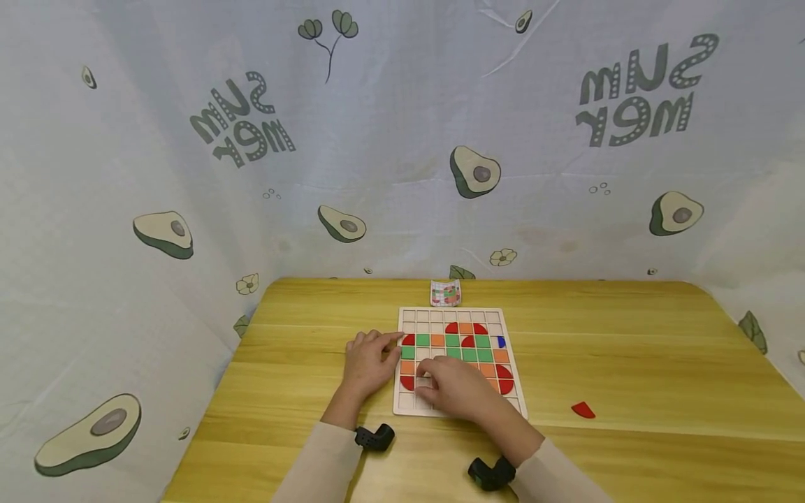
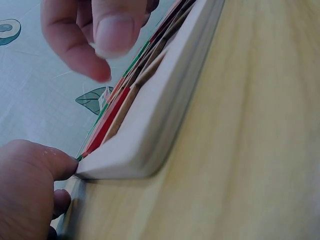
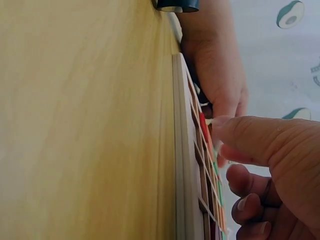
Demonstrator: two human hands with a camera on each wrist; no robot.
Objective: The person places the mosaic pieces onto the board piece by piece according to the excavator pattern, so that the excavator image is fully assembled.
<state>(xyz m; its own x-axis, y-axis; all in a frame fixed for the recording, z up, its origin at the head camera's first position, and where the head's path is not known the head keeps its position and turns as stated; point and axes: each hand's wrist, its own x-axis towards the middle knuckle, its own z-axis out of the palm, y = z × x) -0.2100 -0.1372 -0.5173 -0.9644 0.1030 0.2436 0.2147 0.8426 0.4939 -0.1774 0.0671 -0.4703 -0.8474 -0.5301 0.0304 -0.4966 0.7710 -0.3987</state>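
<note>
A pale wooden grid board (image 1: pixel 407 401) lies flat on the table, with square cells partly filled by green squares (image 1: pixel 469 354), orange squares (image 1: pixel 437 340) and red quarter-circle pieces (image 1: pixel 407 383). One blue piece (image 1: pixel 501 341) sits near its right side. At the board's left edge, my left hand (image 1: pixel 370 365) rests with its index finger extended to a red piece. My right hand (image 1: pixel 462 388) hovers over the lower left cells, fingers loosely bent, a gap between thumb and index finger. No piece shows between them, in the right wrist view (image 3: pixel 280 165) either. It hides several cells.
A loose red quarter-circle piece (image 1: pixel 583 410) lies on the wooden table (image 1: pixel 660 370), right of the board. Behind the board stands a small curved pattern card (image 1: pixel 446 293). Black devices (image 1: pixel 375 438) sit at both wrists. A printed curtain (image 1: pixel 402 126) hangs behind the table.
</note>
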